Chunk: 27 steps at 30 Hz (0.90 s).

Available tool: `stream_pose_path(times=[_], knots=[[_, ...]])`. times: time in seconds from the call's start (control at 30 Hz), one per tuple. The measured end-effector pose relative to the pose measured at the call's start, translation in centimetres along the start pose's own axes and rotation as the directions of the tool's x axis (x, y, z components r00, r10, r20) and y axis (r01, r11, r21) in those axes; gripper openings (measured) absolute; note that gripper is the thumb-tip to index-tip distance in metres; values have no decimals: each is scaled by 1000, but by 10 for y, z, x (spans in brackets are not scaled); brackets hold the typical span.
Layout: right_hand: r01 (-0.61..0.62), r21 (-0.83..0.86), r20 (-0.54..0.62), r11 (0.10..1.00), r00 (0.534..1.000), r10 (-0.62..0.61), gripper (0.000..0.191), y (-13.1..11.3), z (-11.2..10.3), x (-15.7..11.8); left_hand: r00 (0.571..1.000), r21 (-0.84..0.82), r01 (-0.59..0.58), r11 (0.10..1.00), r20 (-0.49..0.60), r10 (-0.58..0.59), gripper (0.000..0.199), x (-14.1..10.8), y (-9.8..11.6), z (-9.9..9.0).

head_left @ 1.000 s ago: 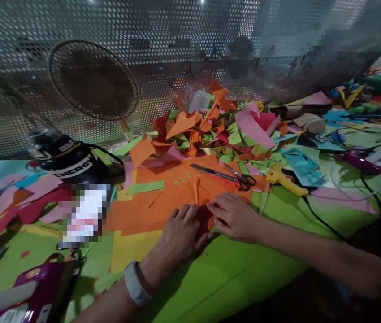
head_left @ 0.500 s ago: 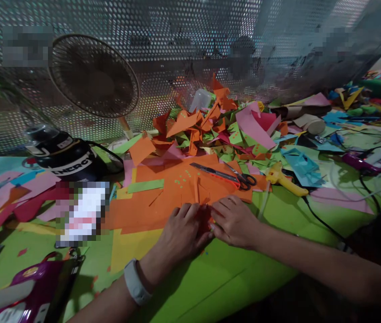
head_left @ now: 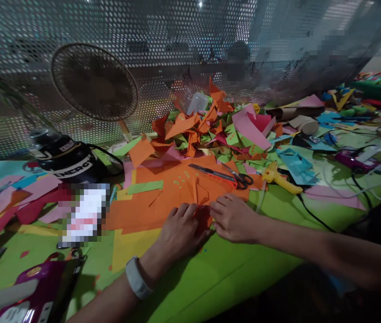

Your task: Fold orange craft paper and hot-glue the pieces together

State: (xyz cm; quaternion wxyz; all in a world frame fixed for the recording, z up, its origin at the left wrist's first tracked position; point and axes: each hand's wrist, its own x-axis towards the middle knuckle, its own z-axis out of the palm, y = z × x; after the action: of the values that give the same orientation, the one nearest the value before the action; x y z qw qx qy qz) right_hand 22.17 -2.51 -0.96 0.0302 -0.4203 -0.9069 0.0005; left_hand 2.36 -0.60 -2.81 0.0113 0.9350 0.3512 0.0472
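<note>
Near the front edge of the green-covered table, a small orange-red piece of paper (head_left: 204,219) sits between my two hands. My left hand (head_left: 179,231), with a pale band on its wrist, has its fingers curled over the paper's left side. On the other side my right hand (head_left: 232,219) pinches the paper's right edge. Both thumbs are low, and the fingers partly hide the paper. Beneath and beyond lie flat orange sheets (head_left: 136,213) and a yellow sheet (head_left: 128,251). Just past my hands rest a utility knife (head_left: 210,172) and black-handled scissors (head_left: 242,179).
A heap of folded orange paper (head_left: 190,125) rises at the back. The yellow glue gun (head_left: 281,177) trails a cord on the right. A fan (head_left: 94,83), a black jar (head_left: 69,157), a blurred phone (head_left: 88,215) and a purple device (head_left: 39,287) stand or lie left.
The view has shifted slightly. Both hands keep nearly the same position around the small paper, with slight finger movement. Part of another person's arm now shows at the far right.
</note>
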Motion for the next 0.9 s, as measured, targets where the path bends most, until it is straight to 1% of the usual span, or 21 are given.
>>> stream_pose_path(times=[0.03, 0.07, 0.1, 0.13, 0.17, 0.2, 0.23, 0.27, 0.3, 0.4, 0.53, 0.6, 0.67, 0.7, 0.77, 0.83, 0.9], knots=[[-105, 107, 21, 989, 994, 103, 29, 2, -4, 2, 1000, 3, 0, 1000, -5, 0, 49, -1, 0, 0], [-213, 200, 41, 956, 977, 209, 27, 4, -8, 4, 1000, 2, -3, 1000, -15, 3, 49, -1, 0, 1], [-338, 308, 102, 889, 941, 322, 25, 7, -12, 8, 1000, -1, -5, 1000, -28, 5, 48, -2, 1, 1], [-452, 395, 197, 800, 892, 407, 23, 10, -14, 11, 999, -3, -5, 1000, -38, 5, 48, -3, 1, 0], [-549, 458, 317, 699, 836, 448, 23, 13, -15, 16, 999, -3, -4, 1000, -43, 4, 46, -3, 1, 0], [-645, 509, 478, 570, 762, 436, 24, 17, -15, 20, 999, -1, -3, 1000, -40, 3, 45, -3, 1, -1], [-701, 525, 593, 483, 708, 384, 26, 20, -13, 24, 1000, 1, -1, 1000, -31, 1, 44, -3, 1, -1], [-741, 531, 671, 411, 664, 330, 28, 23, -11, 28, 1000, 2, 1, 1000, -21, -1, 44, -3, 2, -2], [-766, 532, 718, 362, 634, 287, 30, 26, -9, 31, 1000, 2, 1, 1000, -13, -1, 43, -3, 2, -2], [-787, 534, 752, 309, 609, 250, 35, 30, -4, 38, 1000, 0, 8, 1000, -8, -8, 43, -2, 4, -3], [-821, 509, 791, 260, 565, 234, 36, 30, -8, 44, 1000, -23, 31, 999, -4, -31, 44, -3, 4, -5], [-837, 488, 808, 248, 541, 234, 36, 30, -12, 47, 999, -65, 32, 997, -7, -33, 43, -3, 2, -7], [-850, 468, 822, 243, 519, 234, 35, 30, -15, 50, 999, -165, 46, 985, -6, -48, 40, -1, -3, -11], [-854, 461, 826, 242, 512, 235, 34, 29, -17, 51, 997, -226, 71, 971, -6, -74, 38, 1, -6, -13], [-858, 453, 830, 243, 505, 237, 32, 29, -19, 53, 983, -324, 179, 929, 10, -186, 31, 8, -11, -18], [-857, 452, 830, 245, 505, 235, 31, 29, -20, 53, 950, -322, 307, 896, 54, -306, 22, 17, -16, -22], [-855, 456, 829, 249, 509, 231, 31, 29, -19, 53, 937, -328, 348, 878, 139, -319, 17, 29, -20, -24]])
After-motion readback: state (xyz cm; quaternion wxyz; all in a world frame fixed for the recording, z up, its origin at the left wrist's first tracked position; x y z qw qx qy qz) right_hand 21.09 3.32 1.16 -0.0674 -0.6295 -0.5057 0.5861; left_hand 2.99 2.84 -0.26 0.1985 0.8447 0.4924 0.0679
